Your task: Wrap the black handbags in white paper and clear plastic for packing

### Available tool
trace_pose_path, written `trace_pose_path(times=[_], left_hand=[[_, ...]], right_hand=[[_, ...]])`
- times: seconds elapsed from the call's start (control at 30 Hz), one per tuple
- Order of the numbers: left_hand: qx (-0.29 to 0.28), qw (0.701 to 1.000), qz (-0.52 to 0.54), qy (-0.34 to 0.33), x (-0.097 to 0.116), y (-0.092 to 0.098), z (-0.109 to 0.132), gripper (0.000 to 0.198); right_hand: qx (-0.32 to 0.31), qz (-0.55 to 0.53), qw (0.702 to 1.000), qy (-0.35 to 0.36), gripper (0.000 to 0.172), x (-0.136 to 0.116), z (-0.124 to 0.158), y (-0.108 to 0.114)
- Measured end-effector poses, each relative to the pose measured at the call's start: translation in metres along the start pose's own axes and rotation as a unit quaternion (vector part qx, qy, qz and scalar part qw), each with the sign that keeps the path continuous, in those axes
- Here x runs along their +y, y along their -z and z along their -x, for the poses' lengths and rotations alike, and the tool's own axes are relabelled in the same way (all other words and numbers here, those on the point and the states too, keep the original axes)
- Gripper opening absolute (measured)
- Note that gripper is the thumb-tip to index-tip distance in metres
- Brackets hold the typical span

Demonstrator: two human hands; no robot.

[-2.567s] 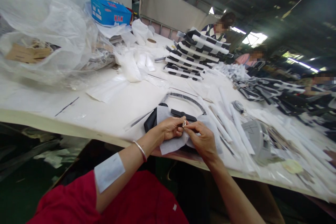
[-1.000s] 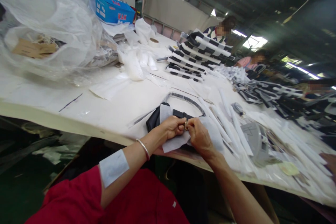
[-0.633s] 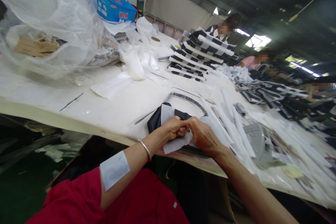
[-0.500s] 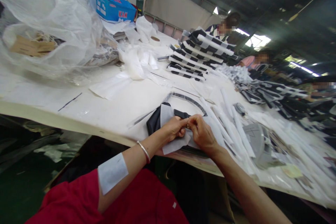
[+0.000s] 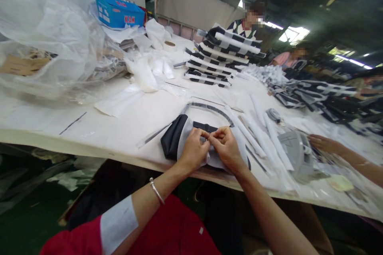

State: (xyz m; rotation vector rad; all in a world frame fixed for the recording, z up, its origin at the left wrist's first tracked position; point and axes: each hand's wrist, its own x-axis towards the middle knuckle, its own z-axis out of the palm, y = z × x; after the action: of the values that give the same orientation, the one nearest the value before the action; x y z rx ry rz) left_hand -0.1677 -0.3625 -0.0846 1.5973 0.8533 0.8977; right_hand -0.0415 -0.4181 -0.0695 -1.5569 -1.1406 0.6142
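Note:
At the table's front edge lies a black handbag, its curved handle wrapped in clear film. A thin white sheet covers part of its front, and a black strap tab shows above my fingers. My left hand is closed in a pinch at the front of the bag, just below the tab. Against it, fingertip to fingertip, my right hand pinches too. Whatever small thing is between the fingers is hidden. A white patch rests on my left forearm.
Rolled white strips and a grey tape dispenser lie to the right, where another person's hand reaches in. Stacked black-and-white pieces stand behind. Clear plastic bags and a blue box are at left.
My left hand has turned from a pointing grip to a pinch, its fingertips now meeting the right hand's. Another person's hand has appeared at the right. The view has shifted slightly.

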Motion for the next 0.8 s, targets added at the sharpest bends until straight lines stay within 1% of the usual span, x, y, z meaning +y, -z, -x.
trace_pose_path(times=[0.1, 0.2, 0.3, 0.37, 0.47, 0.5, 0.57, 0.67, 0.73, 0.8], left_hand=[[0.003, 0.997, -0.069, -0.017, -0.003, -0.002, -0.005, 0.014], [0.005, 0.988, -0.147, -0.055, -0.004, -0.003, -0.005, 0.014], [-0.018, 0.97, -0.231, -0.078, -0.002, -0.003, -0.001, 0.009], [-0.043, 0.954, -0.284, -0.09, 0.001, -0.004, 0.002, 0.006], [-0.06, 0.937, -0.331, -0.092, 0.004, -0.005, 0.001, 0.011], [-0.059, 0.938, -0.331, -0.085, 0.004, -0.005, -0.001, 0.011], [-0.051, 0.951, -0.301, -0.055, 0.004, -0.002, -0.006, 0.009], [-0.056, 0.98, -0.188, 0.041, 0.004, 0.004, -0.013, 0.015], [-0.067, 0.987, -0.113, 0.09, 0.004, 0.007, -0.015, 0.017], [-0.066, 0.991, -0.077, 0.091, 0.004, 0.008, -0.015, 0.016]], right_hand=[[0.032, 0.123, 0.988, 0.092, 0.019, 0.008, 0.006, -0.002], [0.062, 0.18, 0.97, 0.149, 0.013, 0.017, 0.01, -0.003], [0.067, 0.178, 0.968, 0.161, 0.014, 0.021, 0.011, -0.002], [0.061, 0.155, 0.974, 0.151, 0.016, 0.022, 0.01, -0.002], [0.042, 0.101, 0.987, 0.12, 0.02, 0.021, 0.008, -0.002], [0.035, 0.082, 0.99, 0.109, 0.021, 0.02, 0.008, -0.002], [0.035, 0.037, 0.995, 0.086, 0.021, 0.018, 0.009, -0.001], [0.08, -0.047, 0.995, 0.031, 0.024, 0.017, 0.01, 0.001], [0.097, -0.09, 0.991, -0.02, 0.03, 0.017, 0.009, 0.003], [0.075, -0.101, 0.99, -0.068, 0.038, 0.018, 0.006, 0.003]])
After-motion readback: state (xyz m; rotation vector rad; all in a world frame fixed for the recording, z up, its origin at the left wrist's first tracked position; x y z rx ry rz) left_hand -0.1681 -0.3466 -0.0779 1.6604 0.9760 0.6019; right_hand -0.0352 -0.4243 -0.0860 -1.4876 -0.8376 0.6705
